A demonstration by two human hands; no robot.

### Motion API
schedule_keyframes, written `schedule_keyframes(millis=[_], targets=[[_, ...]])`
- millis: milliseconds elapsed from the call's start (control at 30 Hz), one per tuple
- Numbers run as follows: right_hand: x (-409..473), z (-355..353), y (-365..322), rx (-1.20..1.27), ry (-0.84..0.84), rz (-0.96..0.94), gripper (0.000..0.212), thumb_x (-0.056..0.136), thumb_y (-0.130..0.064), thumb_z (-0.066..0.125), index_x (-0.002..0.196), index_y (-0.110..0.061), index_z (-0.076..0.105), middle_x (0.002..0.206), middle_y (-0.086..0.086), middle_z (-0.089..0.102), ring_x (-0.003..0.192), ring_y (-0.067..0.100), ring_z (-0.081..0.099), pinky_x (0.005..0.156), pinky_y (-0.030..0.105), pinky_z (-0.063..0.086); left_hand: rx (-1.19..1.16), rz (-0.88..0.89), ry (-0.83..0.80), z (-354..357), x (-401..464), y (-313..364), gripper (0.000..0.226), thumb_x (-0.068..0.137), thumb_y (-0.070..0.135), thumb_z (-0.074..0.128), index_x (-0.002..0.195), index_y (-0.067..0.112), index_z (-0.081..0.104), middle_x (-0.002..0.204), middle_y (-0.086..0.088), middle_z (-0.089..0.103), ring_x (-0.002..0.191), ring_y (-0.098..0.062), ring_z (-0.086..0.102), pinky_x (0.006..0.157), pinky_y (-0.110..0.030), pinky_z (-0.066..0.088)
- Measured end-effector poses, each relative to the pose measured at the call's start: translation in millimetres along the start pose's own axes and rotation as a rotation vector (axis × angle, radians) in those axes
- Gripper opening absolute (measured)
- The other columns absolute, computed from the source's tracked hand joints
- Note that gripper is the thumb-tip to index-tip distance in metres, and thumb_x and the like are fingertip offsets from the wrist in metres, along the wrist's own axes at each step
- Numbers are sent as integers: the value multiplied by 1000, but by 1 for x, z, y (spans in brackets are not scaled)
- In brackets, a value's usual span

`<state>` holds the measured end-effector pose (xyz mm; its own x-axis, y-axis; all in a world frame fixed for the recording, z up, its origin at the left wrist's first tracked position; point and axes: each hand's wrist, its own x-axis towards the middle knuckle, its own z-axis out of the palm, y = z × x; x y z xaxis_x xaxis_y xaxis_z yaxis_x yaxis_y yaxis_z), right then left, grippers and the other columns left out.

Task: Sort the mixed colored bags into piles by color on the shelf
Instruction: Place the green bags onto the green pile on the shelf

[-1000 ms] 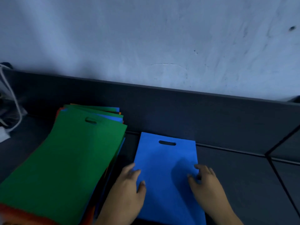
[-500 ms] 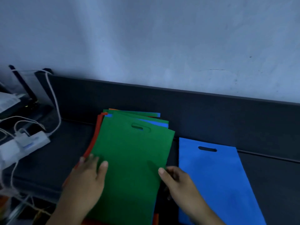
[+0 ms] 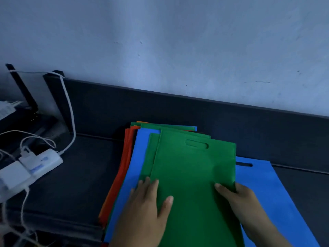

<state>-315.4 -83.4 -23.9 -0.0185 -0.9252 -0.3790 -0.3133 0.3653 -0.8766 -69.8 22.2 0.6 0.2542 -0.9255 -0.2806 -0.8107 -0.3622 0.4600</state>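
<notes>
Green bag (image 3: 192, 175) atop, blue bag (image 3: 267, 193) rt, shelf (image 3: 80, 175) blk.

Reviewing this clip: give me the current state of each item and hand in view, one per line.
top green bag: flat on the mixed stack, shifted right, overlapping the separate blue bag
mixed stack: unsorted, fanned; orange, blue, green edges showing
separate blue bag: flat on shelf, alone
left hand: open, pressing the stack
right hand: gripping the green bag's right edge

Top green bag (image 3: 192, 175) lies flat on the mixed stack (image 3: 131, 168), cutout handle at the far end, with blue, green and orange-red edges fanning out left. A single blue bag (image 3: 263, 189) lies flat just right, partly tucked under it.
</notes>
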Motion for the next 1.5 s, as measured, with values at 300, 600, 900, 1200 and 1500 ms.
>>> schedule_keyframes(millis=[300, 600, 900, 1200, 1500], targets=[[-12, -6, 9, 137, 67, 63, 15, 96, -12, 74, 110, -8, 77, 99, 12, 83, 92, 35, 81, 96, 55, 60, 180, 70, 26, -6, 11, -22, 93, 88, 75, -9, 163, 24, 10, 172, 2, 0, 158, -18, -6, 127, -36, -1], [-26, -5, 3, 188, 12, -3, 27, 98, 6, 63, 120, -10, 66, 105, 10, 82, 96, 32, 80, 89, 50, 62, -373, 154, 114, -10, 7, -7, 47, 98, 47, 59, 143, 40, 47, 147, 20, 46, 138, -4, 43, 109, -23, 36], [-24, -76, 14, 313, 18, -14, 33, 97, 9, 59, 124, -8, 64, 110, 17, 80, 100, 40, 77, 88, 51, 63, -578, 116, -9, 14, 9, 55, 69, 102, 35, 57, 161, 30, 23, 164, 9, 33, 148, -15, 33, 120, -39, 29], [20, -233, 70, 311, 51, 61, 30, 100, 1, 49, 116, -12, 70, 103, 19, 80, 94, 41, 77, 80, 49, 63, -601, 117, -66, 109, -3, 198, 66, 101, 7, 51, 135, 62, 34, 125, 26, 60, 64, -11, 65, 66, -34, 57], [86, -425, 125, -48, 69, -79, 62, 97, 8, 52, 128, -44, 65, 112, -11, 80, 101, 16, 78, 93, 48, 63, -429, 81, -102, 245, 24, 364, 78, 100, 14, 51, 162, 42, 12, 114, 9, 64, 49, -7, 48, 45, -24, 40]])
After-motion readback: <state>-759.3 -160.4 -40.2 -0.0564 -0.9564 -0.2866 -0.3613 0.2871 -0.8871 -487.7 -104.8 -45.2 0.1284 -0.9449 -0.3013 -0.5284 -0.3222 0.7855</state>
